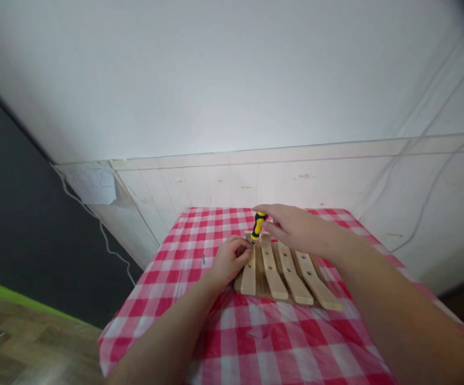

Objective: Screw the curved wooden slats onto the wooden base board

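My right hand (286, 224) is closed around the handle of a yellow and black screwdriver (259, 223), which tilts slightly and points down. Its tip meets the upper part of the leftmost wooden slat (248, 278). Beside that tip, the fingers of my left hand (232, 258) are pinched together at the slat; whatever they hold, if anything, is hidden. Several pale, bent slats with dark holes, among them the rightmost slat (318, 280), lie side by side across a flat wooden base (261, 286). A small screw (203, 259) rests on the cloth left of my left hand.
A red and white checked tablecloth (272, 342) covers the table, whose far edge is close to a white panelled wall (216, 187). Cables hang at the right, and a white cord (106, 238) runs down at the left by a dark panel (35, 214).
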Demonstrator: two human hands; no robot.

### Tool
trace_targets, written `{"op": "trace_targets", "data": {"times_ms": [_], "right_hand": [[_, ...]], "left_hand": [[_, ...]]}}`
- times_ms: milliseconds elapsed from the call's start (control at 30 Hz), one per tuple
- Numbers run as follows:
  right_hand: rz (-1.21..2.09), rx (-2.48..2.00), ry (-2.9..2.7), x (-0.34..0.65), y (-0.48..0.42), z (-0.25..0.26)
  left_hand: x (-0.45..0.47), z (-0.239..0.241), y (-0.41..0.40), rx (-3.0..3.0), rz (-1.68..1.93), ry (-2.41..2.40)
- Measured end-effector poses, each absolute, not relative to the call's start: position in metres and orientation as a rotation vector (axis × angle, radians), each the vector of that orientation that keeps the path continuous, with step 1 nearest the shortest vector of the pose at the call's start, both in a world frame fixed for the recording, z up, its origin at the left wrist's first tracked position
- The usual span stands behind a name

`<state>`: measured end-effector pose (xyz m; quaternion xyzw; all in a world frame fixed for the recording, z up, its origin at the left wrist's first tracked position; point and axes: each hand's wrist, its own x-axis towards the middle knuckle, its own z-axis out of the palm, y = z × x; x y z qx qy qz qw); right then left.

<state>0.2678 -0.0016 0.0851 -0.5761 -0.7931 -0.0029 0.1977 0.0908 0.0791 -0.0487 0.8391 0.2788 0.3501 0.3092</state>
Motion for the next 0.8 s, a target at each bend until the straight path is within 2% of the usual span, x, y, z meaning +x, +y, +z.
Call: {"op": "trace_targets", "data": {"times_ms": [233,600,800], "right_hand": [[-0.234,-1.833,-2.073,0.261,0.002,0.081],[-0.033,-1.651,-2.180,0.266,0.000,0.083],[-0.261,-1.845,-2.146,0.272,0.003,0.084]], "left_hand": [[0.091,-0.049,0.077,2.239,0.891,0.763],[0.086,-0.045,0.078,2.312,0.858,0.687],[0.082,-0.040,0.082,2.270,0.705,0.616]]}}
